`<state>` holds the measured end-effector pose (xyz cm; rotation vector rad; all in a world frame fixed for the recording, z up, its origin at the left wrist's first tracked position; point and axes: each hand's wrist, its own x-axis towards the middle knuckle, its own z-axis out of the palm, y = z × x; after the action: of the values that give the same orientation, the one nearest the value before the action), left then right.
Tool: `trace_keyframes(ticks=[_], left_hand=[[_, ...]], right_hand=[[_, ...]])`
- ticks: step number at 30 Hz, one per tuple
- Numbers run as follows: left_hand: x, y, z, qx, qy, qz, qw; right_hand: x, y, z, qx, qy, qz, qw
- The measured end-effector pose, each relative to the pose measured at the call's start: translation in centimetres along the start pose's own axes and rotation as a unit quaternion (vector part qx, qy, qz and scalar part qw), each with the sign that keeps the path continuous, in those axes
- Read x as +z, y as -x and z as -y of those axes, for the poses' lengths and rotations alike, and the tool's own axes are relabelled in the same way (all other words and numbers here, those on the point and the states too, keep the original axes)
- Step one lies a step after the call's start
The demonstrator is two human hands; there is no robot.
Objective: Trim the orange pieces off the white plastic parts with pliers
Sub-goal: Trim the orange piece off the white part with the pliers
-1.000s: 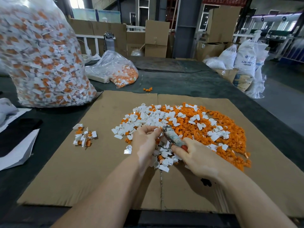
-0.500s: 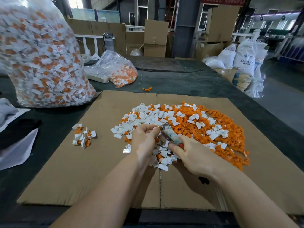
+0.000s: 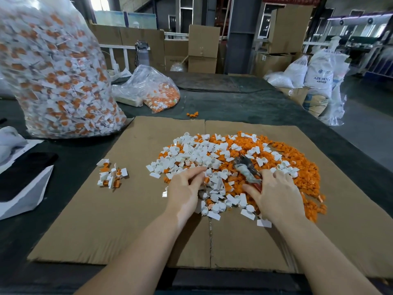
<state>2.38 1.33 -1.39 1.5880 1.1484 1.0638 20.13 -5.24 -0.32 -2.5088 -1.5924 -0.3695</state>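
A heap of white plastic parts (image 3: 191, 154) and cut-off orange pieces (image 3: 297, 158) lies on a flattened cardboard sheet (image 3: 127, 209). My right hand (image 3: 274, 194) holds the pliers (image 3: 246, 169) by their red handles, jaws pointing up-left over the heap. My left hand (image 3: 187, 188) rests palm down on the near left of the heap, its fingertips among the white parts; whether it pinches one is hidden. A small separate cluster of white-and-orange parts (image 3: 111, 174) lies to the left on the cardboard.
A large clear bag of untrimmed parts (image 3: 53, 71) stands at the back left. A smaller bag (image 3: 157, 90) lies behind the cardboard. Papers and a dark object (image 3: 23, 175) lie at the left. Sacks (image 3: 319, 77) and cartons stand at the far right.
My two hands have moved apart: the right hand with the pliers went right, the left hand dropped down onto the heap.
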Motion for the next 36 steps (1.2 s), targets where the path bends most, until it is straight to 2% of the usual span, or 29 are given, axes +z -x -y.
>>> trace_keyframes(ticks=[4,6,8,10,12,14,20,25,31,36], left_hand=[[0.4,0.1,0.5,0.015,-0.016,-0.018,1.0],[0.5,0.1,0.7,0.015,-0.005,-0.022,1.0],[0.7,0.1,1.0,0.01,0.004,-0.015,1.0],[0.8,0.2,1.0,-0.003,0.037,-0.001,0.999],[0.9,0.3,0.9,0.008,0.039,0.002,0.999],[0.7,0.4,1.0,0.028,0.022,0.005,0.999],[0.4,0.9,1.1,0.058,-0.012,0.051,0.997],[0.5,0.8,1.0,0.064,-0.037,0.031,0.997],[0.5,1.0,1.0,0.094,-0.065,0.033,0.993],[0.7,1.0,1.0,0.114,-0.098,0.037,0.988]], right_hand=[[0.7,0.0,-0.1,0.017,0.069,0.003,0.997],[0.5,0.2,0.4,0.011,0.077,-0.026,0.997],[0.3,0.4,1.4,-0.057,-0.021,-0.11,0.992],[0.4,1.0,3.1,-0.145,-0.161,-0.175,0.96],[0.6,1.8,4.7,-0.209,-0.238,-0.186,0.93],[0.8,2.2,5.6,-0.235,-0.284,-0.198,0.908],[1.4,2.4,5.7,-0.197,-0.348,-0.203,0.894],[1.4,2.7,5.4,-0.158,-0.363,-0.209,0.894],[1.3,2.7,5.4,-0.18,-0.347,-0.196,0.899],[1.3,2.7,5.5,-0.178,-0.325,-0.219,0.902]])
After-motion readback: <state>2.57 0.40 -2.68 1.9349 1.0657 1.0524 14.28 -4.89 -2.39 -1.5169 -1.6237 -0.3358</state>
